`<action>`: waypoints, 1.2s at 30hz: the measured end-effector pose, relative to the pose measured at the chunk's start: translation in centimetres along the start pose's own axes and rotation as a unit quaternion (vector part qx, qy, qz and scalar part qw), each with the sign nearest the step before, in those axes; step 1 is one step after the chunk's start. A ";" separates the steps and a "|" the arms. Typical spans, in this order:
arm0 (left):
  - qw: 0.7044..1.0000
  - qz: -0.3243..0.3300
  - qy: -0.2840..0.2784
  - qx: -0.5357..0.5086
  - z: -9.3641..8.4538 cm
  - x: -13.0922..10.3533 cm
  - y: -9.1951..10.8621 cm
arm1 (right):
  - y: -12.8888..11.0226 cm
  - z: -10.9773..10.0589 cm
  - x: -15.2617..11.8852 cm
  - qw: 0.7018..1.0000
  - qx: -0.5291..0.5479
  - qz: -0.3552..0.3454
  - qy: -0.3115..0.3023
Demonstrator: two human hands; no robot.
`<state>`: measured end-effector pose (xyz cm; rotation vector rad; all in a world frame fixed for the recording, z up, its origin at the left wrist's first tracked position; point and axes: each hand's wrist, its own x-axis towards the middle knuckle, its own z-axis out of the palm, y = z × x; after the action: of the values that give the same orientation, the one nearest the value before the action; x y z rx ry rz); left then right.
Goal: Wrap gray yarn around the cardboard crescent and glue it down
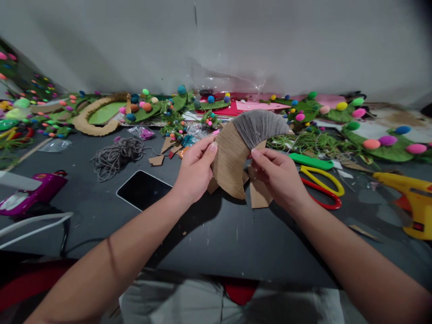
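Between my hands, above the table, is a curved cardboard crescent (230,155). Grey yarn (260,126) is wound tightly round its upper right part, and the left end is bare card. My left hand (197,168) pinches the bare left edge, thumb on the front face. At the inner curve, where the wrapping stops, my right hand (278,173) has its thumb and forefinger pressed together on the yarn. Its other fingers are partly hidden behind. A loose bundle of grey yarn (118,157) lies to the left, with a strand trailing rightward from it.
A phone (143,190) and a purple tool (33,193) lie left. Scissors (324,186), a green-handled cutter (311,161) and a yellow glue gun (410,198) lie right. Cardboard scraps (259,191) sit below the crescent. Green leaves with colourful pompoms (388,141) line the wall, beside another cardboard ring (83,123).
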<state>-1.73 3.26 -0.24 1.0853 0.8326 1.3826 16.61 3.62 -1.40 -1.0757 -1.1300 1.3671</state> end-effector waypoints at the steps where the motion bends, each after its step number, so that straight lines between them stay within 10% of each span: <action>1: 1.000 0.002 0.003 0.005 0.0 0.0 -0.1 | 0.0 -0.1 0.0 1.000 -0.004 -0.001 0.004; 16: 0.995 0.041 -0.007 0.087 -0.9 0.2 -1.0 | 0.2 -0.2 0.1 1.000 -0.021 0.004 -0.001; 31: 0.988 -0.143 0.046 -0.040 -0.8 0.9 0.1 | -0.2 -0.9 0.1 0.994 0.061 0.027 -0.090; 36: 0.986 -0.152 -0.060 0.016 -0.1 -0.2 0.2 | -0.4 -1.0 -0.2 0.995 0.002 -0.034 -0.095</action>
<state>-1.87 3.09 -0.09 1.0073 0.8933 1.0428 17.63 3.50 -1.20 -0.9108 -1.2891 1.4401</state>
